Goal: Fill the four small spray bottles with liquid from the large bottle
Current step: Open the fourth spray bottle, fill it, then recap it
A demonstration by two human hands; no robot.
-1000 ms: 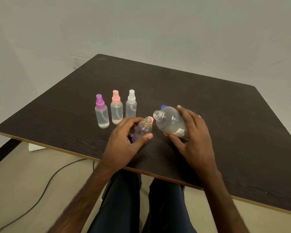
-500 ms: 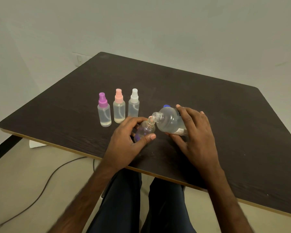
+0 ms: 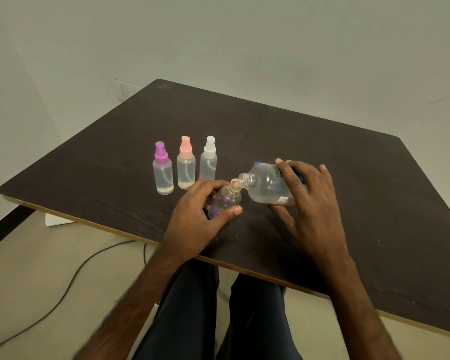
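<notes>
Pouring looks nearly finished: the large bottle [image 3: 268, 184], gripped by the right hand [image 3: 309, 203], tips toward the uncapped 4th small bottle [image 3: 225, 201], clasped in the left hand [image 3: 200, 216] near the table [image 3: 296, 141] edge; 3 capped spray bottles [image 3: 185, 170] behind apparently hold liquid.

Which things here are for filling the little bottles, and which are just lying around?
For the job:
large bottle, tilted in the right hand
open small bottle, in the left hand
purple-capped bottle
pink-capped bottle
white-capped bottle
table they stand on

Just lying about:
cable on the floor
white scrap on the floor
wall socket
</notes>
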